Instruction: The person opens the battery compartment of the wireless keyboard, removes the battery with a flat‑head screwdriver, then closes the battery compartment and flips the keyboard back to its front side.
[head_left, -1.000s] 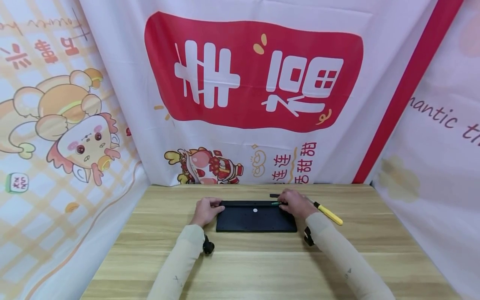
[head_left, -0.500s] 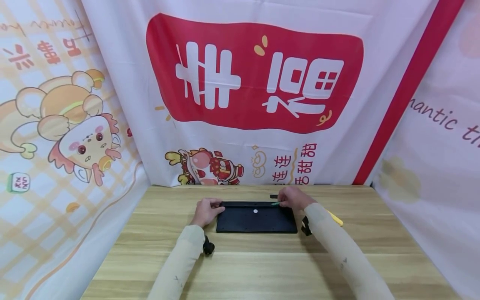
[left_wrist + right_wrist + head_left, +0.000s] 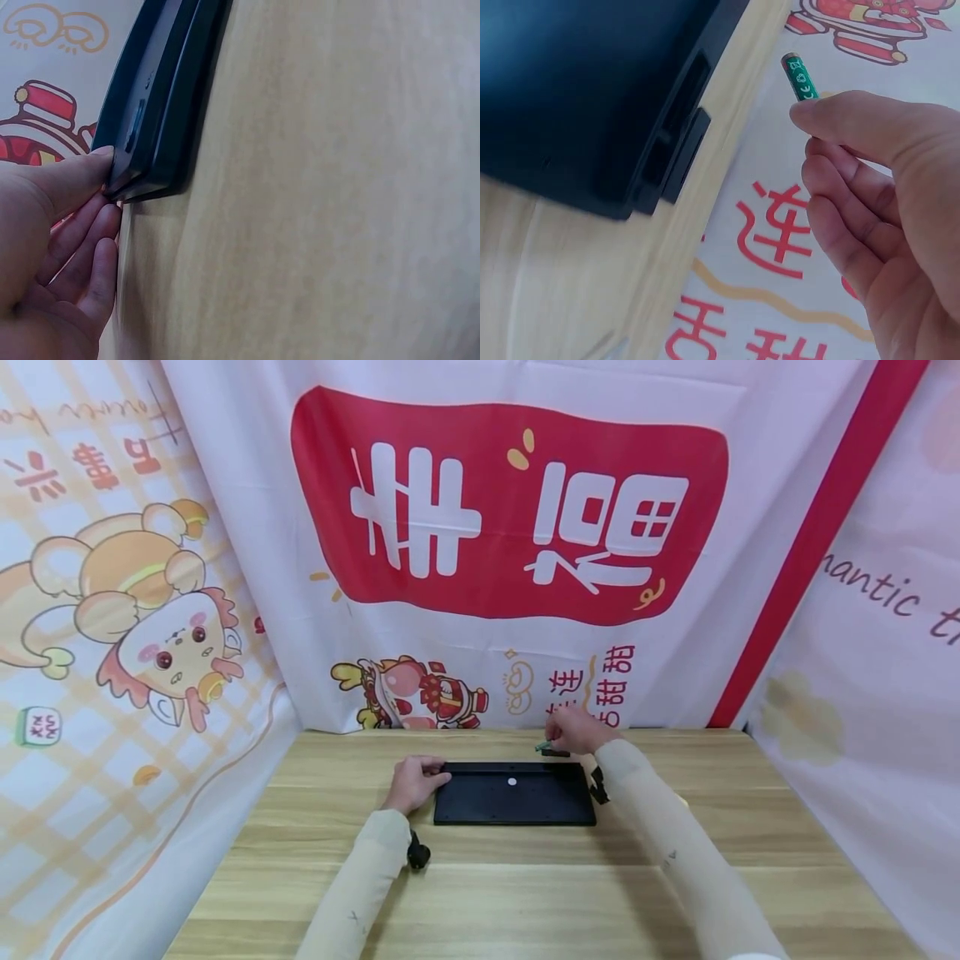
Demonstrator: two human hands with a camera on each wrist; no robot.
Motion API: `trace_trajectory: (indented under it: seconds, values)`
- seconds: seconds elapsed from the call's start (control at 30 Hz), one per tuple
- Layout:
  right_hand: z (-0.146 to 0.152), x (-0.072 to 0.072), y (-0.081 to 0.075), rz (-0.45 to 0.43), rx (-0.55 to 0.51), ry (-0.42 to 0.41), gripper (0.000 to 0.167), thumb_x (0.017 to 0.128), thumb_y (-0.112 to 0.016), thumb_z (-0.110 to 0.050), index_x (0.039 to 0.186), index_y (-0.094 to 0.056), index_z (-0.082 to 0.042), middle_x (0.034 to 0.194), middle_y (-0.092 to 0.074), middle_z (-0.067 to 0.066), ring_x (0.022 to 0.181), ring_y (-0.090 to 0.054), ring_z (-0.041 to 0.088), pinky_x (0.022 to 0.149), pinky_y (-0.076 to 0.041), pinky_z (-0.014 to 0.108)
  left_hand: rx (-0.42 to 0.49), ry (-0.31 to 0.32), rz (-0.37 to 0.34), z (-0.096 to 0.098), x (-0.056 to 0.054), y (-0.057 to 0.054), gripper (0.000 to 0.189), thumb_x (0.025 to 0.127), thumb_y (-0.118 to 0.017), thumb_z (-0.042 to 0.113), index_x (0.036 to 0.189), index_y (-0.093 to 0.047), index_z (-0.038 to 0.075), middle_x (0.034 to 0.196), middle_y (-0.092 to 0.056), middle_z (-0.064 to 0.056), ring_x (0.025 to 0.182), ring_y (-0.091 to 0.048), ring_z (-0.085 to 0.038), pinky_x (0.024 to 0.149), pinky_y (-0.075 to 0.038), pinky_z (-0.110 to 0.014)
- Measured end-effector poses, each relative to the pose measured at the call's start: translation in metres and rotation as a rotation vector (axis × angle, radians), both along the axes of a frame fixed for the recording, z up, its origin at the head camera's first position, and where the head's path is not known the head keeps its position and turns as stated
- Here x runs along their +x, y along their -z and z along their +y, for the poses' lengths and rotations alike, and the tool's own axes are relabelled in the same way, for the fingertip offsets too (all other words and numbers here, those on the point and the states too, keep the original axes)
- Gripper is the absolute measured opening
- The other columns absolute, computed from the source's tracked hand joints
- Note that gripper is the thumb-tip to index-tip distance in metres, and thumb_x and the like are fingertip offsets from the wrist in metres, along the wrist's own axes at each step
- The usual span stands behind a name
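Note:
A black keyboard point(image 3: 514, 800) lies underside up on the table, a small white round sticker point(image 3: 512, 782) on it. My left hand point(image 3: 412, 783) pinches its far left corner between thumb and fingers; in the left wrist view the thumb point(image 3: 86, 171) lies on top of the corner. Beyond the keyboard's far right edge, my right hand point(image 3: 576, 732) holds a small green battery point(image 3: 800, 77) between thumb and fingertips, one end sticking out. A slot point(image 3: 688, 90) shows in the keyboard's far edge. A short black cover piece point(image 3: 686, 155) lies just behind that edge, below my right hand.
A bit of a yellow handle point(image 3: 683, 802) shows from behind the right forearm. The wooden table point(image 3: 495, 902) ends at the back against a white printed cloth point(image 3: 420, 635), with more cloth on both sides.
My right hand has lifted away from the keyboard's far right edge toward the back cloth, carrying the battery. The right forearm now hides most of the yellow-handled screwdriver. My left hand has stayed put.

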State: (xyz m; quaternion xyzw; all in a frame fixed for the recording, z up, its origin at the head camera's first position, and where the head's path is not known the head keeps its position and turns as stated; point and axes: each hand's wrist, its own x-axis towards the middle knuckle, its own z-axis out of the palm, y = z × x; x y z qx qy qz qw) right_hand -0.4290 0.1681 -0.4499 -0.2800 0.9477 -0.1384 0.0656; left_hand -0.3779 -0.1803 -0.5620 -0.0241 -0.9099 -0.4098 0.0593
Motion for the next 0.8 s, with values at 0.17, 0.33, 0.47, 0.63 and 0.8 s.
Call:
trace_trajectory:
  seconds: [0.17, 0.33, 0.47, 0.63, 0.8]
  values:
    - [-0.012, -0.01, 0.013, 0.044, -0.064, 0.011, 0.005, 0.092, -0.079, -0.006, 0.096, -0.082, -0.007, 0.089, -0.078, 0.003, 0.081, -0.068, 0.012, 0.077, -0.061, 0.033, 0.001, 0.008, 0.0, 0.0, 0.0, -0.001, 0.03, 0.092, -0.085, 0.019, 0.12, -0.081, 0.012, 0.112, -0.081, -0.008, 0.106, -0.076, -0.024, 0.096, -0.061, -0.045]
    - [-0.024, -0.016, 0.03, 0.077, -0.13, 0.042, 0.007, 0.089, -0.079, -0.005, 0.095, -0.082, -0.005, 0.089, -0.077, 0.004, 0.081, -0.068, 0.013, 0.076, -0.06, 0.032, 0.01, 0.012, 0.003, 0.0, 0.001, -0.002, 0.029, 0.092, -0.085, 0.019, 0.12, -0.082, 0.012, 0.112, -0.081, -0.008, 0.105, -0.076, -0.024, 0.095, -0.061, -0.045]
    - [-0.034, -0.016, 0.046, 0.073, -0.178, 0.113, 0.006, 0.088, -0.08, -0.005, 0.094, -0.081, -0.005, 0.088, -0.077, 0.004, 0.079, -0.067, 0.015, 0.075, -0.059, 0.035, 0.017, 0.01, 0.004, 0.0, 0.002, -0.002, 0.028, 0.092, -0.084, 0.018, 0.119, -0.082, 0.012, 0.112, -0.081, -0.008, 0.104, -0.076, -0.024, 0.094, -0.062, -0.045]
    - [-0.046, -0.013, 0.067, 0.079, -0.2, 0.17, 0.006, 0.088, -0.083, -0.007, 0.093, -0.082, -0.006, 0.086, -0.075, 0.003, 0.077, -0.064, 0.014, 0.076, -0.057, 0.035, 0.025, 0.006, -0.012, 0.0, 0.002, -0.002, 0.029, 0.092, -0.084, 0.017, 0.12, -0.081, 0.011, 0.112, -0.081, -0.008, 0.103, -0.076, -0.023, 0.093, -0.062, -0.044]
    - [-0.053, -0.015, 0.083, 0.141, -0.218, 0.189, 0.004, 0.086, -0.085, -0.007, 0.089, -0.083, -0.008, 0.083, -0.075, 0.002, 0.076, -0.065, 0.013, 0.075, -0.058, 0.034, 0.037, 0.009, 0.0, -0.002, 0.003, -0.002, 0.027, 0.092, -0.084, 0.016, 0.119, -0.082, 0.011, 0.111, -0.081, -0.01, 0.103, -0.076, -0.024, 0.092, -0.062, -0.044]
